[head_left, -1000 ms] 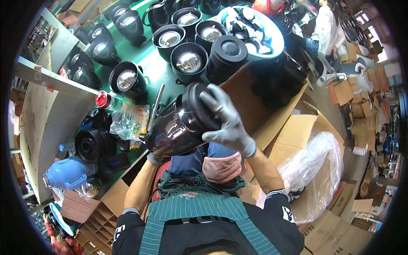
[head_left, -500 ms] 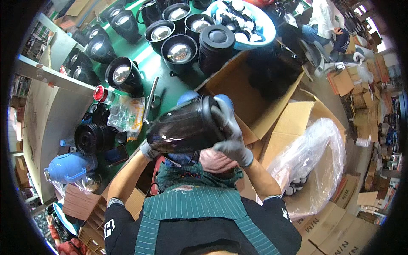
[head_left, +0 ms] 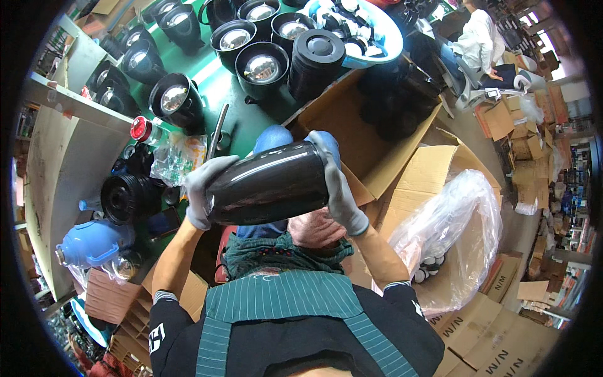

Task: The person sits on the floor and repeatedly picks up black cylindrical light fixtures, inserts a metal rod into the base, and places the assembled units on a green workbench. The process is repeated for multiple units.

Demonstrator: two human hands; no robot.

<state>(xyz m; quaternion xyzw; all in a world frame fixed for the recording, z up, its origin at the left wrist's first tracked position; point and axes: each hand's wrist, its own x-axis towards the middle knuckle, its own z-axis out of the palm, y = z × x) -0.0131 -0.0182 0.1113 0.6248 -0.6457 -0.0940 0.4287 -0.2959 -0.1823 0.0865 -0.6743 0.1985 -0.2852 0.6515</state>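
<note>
A large glossy black jug body lies sideways above my lap, gripped at its two ends. My left hand, in a grey glove, is closed round its left end. Around the right end wraps my right hand, gloved in grey as well. The palms hide both ends of the jug body, so whether it is open there does not show. Beyond it, on the green table, stand several black jugs with shiny silvery insides.
A cardboard box with dark things inside stands ahead to the right; beside it is another with a clear plastic liner. A blue basin of small parts sits at the back. A blue jug and black lids lie left.
The jug body has turned from tilted to nearly level, its left end swinging nearer the camera. My left hand has come out from underneath onto its left end.
</note>
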